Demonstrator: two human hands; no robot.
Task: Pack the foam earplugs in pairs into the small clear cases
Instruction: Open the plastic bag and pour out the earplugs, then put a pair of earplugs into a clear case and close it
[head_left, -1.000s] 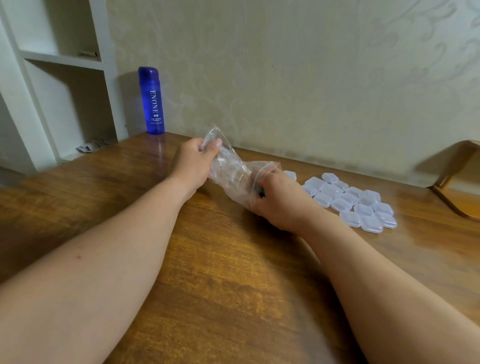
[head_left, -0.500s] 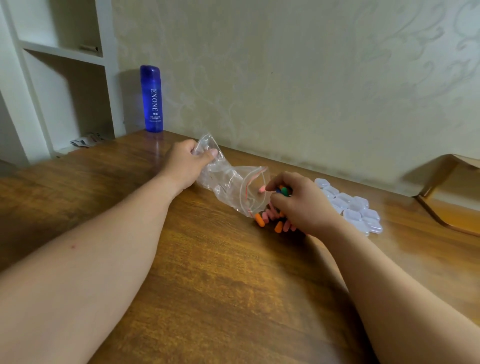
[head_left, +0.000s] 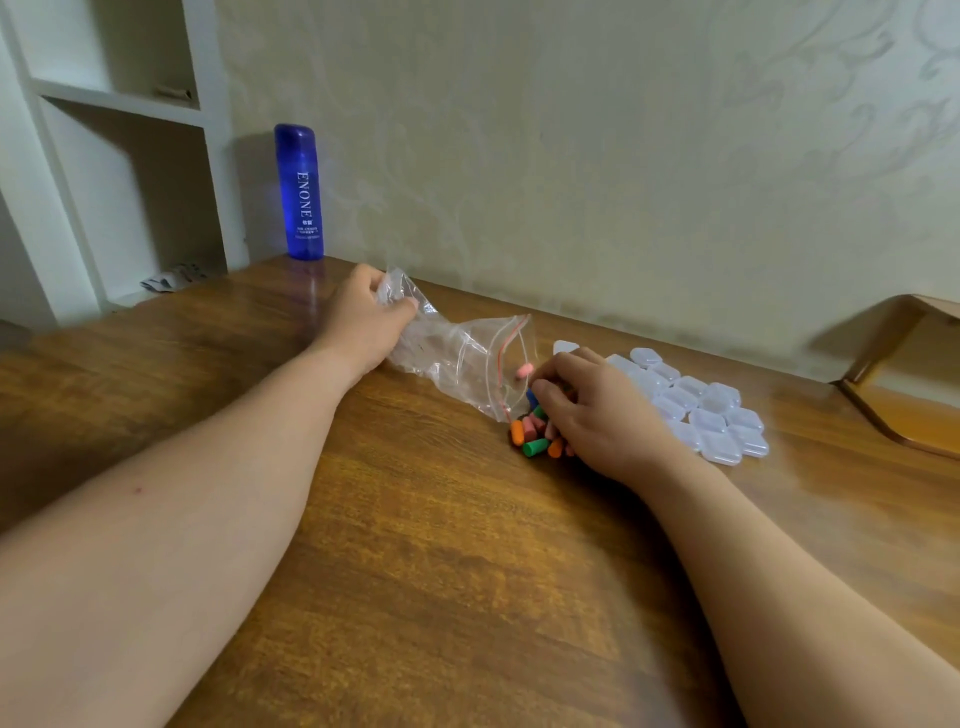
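A clear zip bag (head_left: 457, 358) with a red seal lies on the wooden table (head_left: 415, 571), its mouth facing right. My left hand (head_left: 363, 322) pinches the bag's closed far end. A small heap of orange, pink, green and blue foam earplugs (head_left: 532, 434) sits just outside the bag's mouth. One pink earplug (head_left: 524, 370) is at the mouth. My right hand (head_left: 597, 415) rests curled over the heap, fingers touching the earplugs. Several small clear cases (head_left: 696, 405), all closed, lie in a cluster right of that hand.
A tall blue bottle (head_left: 300, 192) stands at the table's back left against the wall. A white shelf unit (head_left: 109, 156) is at far left. A wooden chair part (head_left: 904, 384) sits at the right edge.
The earplugs have come out of the bag into a heap on the table. My right hand went from gripping the bag's mouth to lying over the heap. The bag now lies lower and flatter.
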